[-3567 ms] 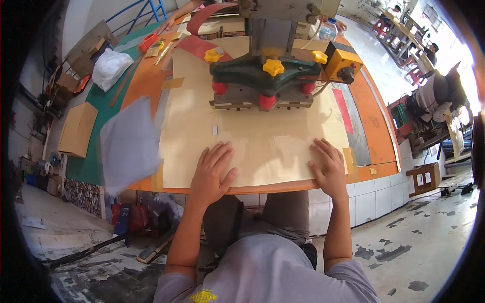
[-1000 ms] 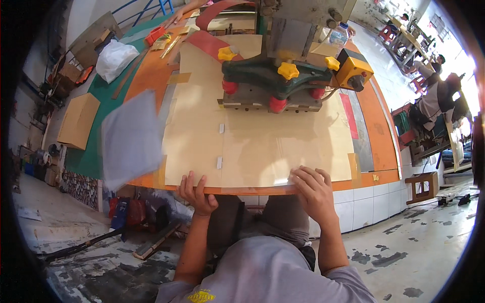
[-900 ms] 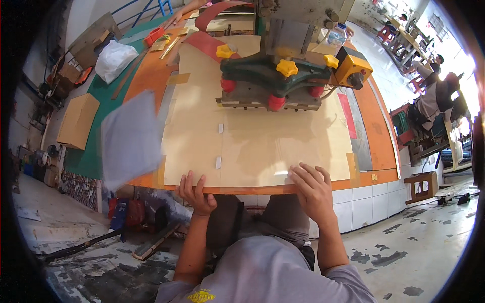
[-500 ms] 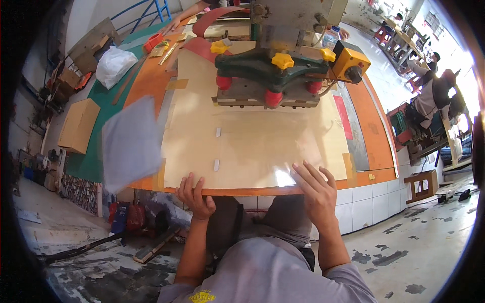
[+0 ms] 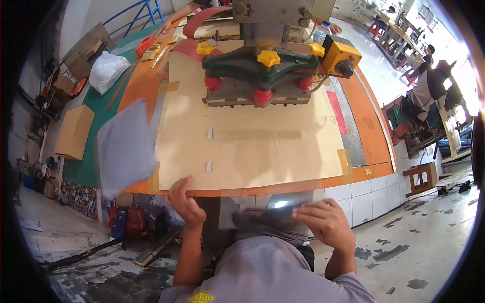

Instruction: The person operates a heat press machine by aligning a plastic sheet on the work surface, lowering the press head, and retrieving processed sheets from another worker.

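Observation:
A clear plastic sheet [image 5: 252, 203] hangs over the near edge of the table, its surface catching a bright reflection. My right hand [image 5: 326, 221] pinches the sheet's right side between thumb and fingers. Just off the front edge at the left, my left hand [image 5: 186, 203] is raised with its fingers loosely bent and nothing in it. Beyond both hands a cream board [image 5: 252, 161] lies flat, with two small white strips [image 5: 209, 166] toward its left side. Tan tape [image 5: 345, 162] runs along its right corner.
Over the far part of the board stands a press head [image 5: 260, 76] with yellow star knobs and a yellow control box [image 5: 342, 58]. Translucent sheets [image 5: 126, 149] lie at the left, near a cardboard box [image 5: 75, 132] and white plastic bag [image 5: 107, 71]. Another person's arm [image 5: 174, 19] reaches in at the far side.
My right hand has drawn the clear sheet off the board toward my body. My left hand has come slightly back and left from the table edge. The view has shifted slightly.

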`<control>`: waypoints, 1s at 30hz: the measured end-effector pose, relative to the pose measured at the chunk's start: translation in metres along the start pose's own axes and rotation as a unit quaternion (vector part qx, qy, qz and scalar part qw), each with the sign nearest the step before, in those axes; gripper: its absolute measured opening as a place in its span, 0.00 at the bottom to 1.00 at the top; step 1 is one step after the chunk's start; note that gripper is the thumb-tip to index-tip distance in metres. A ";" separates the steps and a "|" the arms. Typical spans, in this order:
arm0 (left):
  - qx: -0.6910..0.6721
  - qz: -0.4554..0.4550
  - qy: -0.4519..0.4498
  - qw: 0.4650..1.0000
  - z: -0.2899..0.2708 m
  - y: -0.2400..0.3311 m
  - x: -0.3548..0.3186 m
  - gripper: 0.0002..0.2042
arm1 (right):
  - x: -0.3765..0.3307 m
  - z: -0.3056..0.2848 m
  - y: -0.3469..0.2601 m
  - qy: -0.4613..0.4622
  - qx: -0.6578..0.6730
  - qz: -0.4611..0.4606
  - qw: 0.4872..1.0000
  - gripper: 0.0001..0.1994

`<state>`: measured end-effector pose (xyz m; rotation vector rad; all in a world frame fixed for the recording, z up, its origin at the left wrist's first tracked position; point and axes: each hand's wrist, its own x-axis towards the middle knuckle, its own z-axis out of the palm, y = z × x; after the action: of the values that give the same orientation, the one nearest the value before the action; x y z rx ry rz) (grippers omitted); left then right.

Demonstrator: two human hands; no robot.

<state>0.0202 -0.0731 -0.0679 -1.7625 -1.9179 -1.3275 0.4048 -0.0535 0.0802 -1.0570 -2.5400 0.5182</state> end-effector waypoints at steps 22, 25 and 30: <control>-0.209 -0.040 -0.351 0.912 0.032 0.059 0.126 0.12 | 0.072 0.013 0.129 0.078 0.115 0.164 0.977 0.21; -0.415 -0.236 -0.304 0.824 0.045 0.040 0.119 0.08 | 0.072 0.009 0.138 0.100 0.222 0.197 0.950 0.17; -0.419 -0.259 -0.274 0.826 0.046 0.036 0.126 0.12 | 0.081 0.014 0.134 0.199 0.424 0.236 0.851 0.13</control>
<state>0.0378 0.0414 0.0081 -2.2783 -2.4562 -2.3455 0.4251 0.0908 0.0207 -1.2221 -1.3979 1.2457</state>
